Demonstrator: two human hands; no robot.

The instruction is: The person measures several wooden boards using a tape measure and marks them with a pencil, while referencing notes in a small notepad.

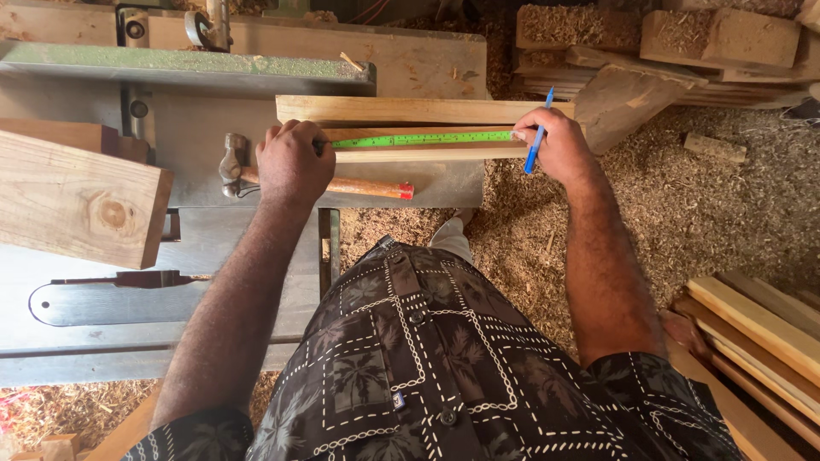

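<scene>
while the left hand (293, 162) presses down with its fingers curled closed over the near end of a green measuring tape (424, 138), the tape lies stretched flat along a narrow wooden strip (427, 154) on the grey machine table (188, 128). at the far end of that tape the right hand (555, 143) pins the tape against the wood with its fingertips, and a blue pencil (539, 135) is pinched between its closed fingers, tip down just past the end of the strip. a wider plank (401, 109) lies touching the strip on the side away from the person. just on the near side of the strip, partly under the left hand, rests a hammer (325, 181) with a wooden handle, red at its end, and a steel head beside the left wrist. well to the left of the strip a thick block of timber (81, 201) with a knot in it juts over the table. to the right of the strip and beyond the table edge, sawdust (700, 205) covers the floor, with offcuts (666, 51) piled beyond it and pale slats (760, 329) stacked nearer the person. a dark patterned shirt (427, 367) fills the bottom of the view.
</scene>
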